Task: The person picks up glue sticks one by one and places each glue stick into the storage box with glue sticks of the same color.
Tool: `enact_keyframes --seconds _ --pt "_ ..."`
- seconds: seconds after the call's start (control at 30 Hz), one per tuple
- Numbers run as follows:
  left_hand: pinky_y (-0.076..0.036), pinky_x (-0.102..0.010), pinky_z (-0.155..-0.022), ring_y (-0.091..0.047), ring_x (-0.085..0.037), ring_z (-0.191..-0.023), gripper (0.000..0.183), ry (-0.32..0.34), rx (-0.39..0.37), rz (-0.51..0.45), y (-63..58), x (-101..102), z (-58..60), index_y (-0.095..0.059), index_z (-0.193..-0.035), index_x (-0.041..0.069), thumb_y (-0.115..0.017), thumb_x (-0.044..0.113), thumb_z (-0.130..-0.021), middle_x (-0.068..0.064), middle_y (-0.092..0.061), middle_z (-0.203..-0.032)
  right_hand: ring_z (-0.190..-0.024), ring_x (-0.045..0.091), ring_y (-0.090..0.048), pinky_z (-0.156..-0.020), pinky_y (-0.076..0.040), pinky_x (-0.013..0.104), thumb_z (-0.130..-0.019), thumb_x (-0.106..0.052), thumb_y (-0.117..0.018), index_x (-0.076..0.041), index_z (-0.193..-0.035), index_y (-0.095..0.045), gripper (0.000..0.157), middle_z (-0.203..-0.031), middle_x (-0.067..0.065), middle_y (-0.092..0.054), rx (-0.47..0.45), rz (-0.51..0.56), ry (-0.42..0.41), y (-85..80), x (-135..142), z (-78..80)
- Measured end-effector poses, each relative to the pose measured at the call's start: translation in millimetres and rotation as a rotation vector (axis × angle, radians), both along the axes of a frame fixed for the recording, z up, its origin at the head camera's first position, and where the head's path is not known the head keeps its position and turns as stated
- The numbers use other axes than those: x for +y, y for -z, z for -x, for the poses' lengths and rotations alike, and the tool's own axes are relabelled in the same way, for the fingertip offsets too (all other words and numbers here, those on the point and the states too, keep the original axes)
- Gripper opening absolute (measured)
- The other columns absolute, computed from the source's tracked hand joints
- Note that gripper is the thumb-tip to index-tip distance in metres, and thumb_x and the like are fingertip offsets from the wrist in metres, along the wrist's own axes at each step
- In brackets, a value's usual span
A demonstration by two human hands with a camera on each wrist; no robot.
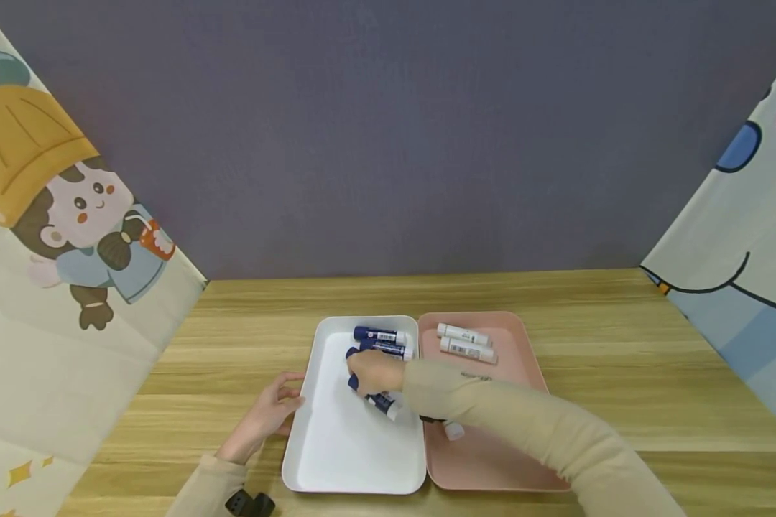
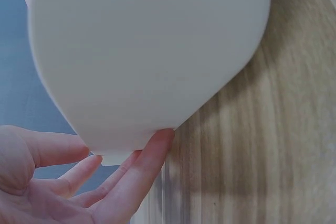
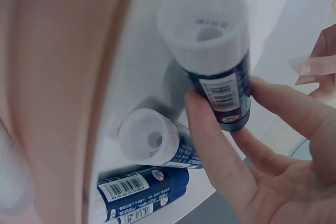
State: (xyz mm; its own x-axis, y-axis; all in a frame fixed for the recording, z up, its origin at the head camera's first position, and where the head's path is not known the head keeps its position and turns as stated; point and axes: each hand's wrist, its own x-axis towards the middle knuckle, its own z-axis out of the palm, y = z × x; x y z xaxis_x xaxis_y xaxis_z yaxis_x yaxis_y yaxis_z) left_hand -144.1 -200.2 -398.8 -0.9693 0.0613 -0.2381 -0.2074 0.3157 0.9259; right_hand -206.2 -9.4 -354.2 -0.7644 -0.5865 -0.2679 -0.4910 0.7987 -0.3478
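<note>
My right hand (image 1: 376, 372) is over the white tray (image 1: 336, 459). Its thumb and fingers grip a navy glue stick (image 3: 223, 93) with a white end, which tilts above the tray floor. Beside it lies another navy glue stick (image 3: 157, 139), partly covered by the hand in the head view. Two more navy glue sticks (image 1: 378, 335) lie side by side near the tray's far end. At the tray's left side is my left hand (image 1: 268, 409); its extended fingertips touch the outer wall, as the left wrist view shows.
A pink tray (image 1: 485, 467) adjoins the white one on the right. In it lie two white glue sticks (image 1: 467, 350), and a white end (image 1: 453, 431) shows beneath my right sleeve. Both trays stand on a wooden table (image 1: 647, 373) before a grey wall (image 1: 388, 143).
</note>
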Motion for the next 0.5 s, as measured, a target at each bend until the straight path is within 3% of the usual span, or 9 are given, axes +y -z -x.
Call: enact_keyframes --seconds 0.5 --pt "-0.054 -0.040 -0.055 -0.058 -0.024 -0.075 0.039 -0.030 -0.006 0.014 0.7 2.1 0.5 -0.038 -0.126 0.000 -0.045 -0.004 -0.087 -0.023 -0.050 -0.103 -0.059 0.011 -0.052 -0.051 -0.042 0.016 -0.072 -0.006 -0.067 -0.005 -0.081 -0.062 0.010 -0.071 0.001 -0.060 0.082 -0.062 -0.054 7.4 -3.6 -0.2"
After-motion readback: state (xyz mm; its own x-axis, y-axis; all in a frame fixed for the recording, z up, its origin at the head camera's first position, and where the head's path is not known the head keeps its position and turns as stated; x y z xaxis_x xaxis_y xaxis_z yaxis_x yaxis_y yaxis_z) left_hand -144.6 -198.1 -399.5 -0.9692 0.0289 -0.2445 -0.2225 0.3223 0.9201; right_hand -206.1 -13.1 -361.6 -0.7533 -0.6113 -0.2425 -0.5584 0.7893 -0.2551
